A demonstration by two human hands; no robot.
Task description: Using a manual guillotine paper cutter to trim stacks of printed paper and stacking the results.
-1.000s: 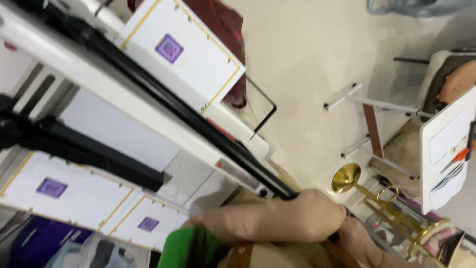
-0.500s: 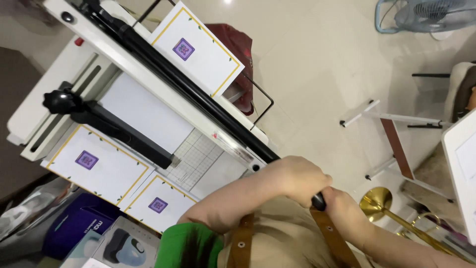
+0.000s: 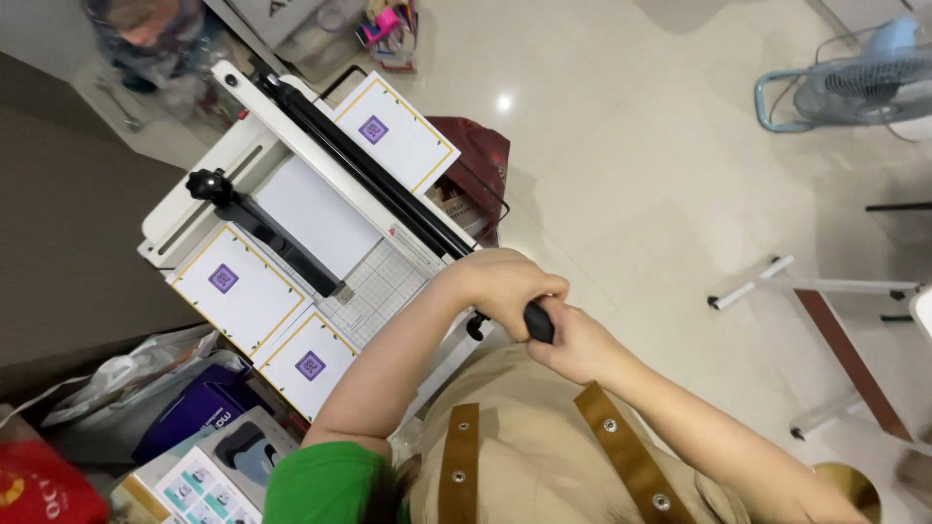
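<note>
Both hands, left hand [image 3: 500,283] and right hand [image 3: 575,342], were clamped tight on the black lever handle [image 3: 538,323] of our white paper cutter [image 3: 320,209]. Yellow-bordered cards [image 3: 238,288] lay on its bed, a maroon bag [image 3: 476,165] just behind, a fan [image 3: 845,87] well apart.

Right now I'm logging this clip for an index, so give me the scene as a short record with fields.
Setting: tiled floor, paper cutter on a white stand
Left hand: wrapped over the black lever handle
Right hand: gripping the same handle from below
Cutter arm: lowered along the bed
On cutter: yellow-bordered white sheets; black clamp knob
Nearby: blue fan, red bag, boxes
</note>
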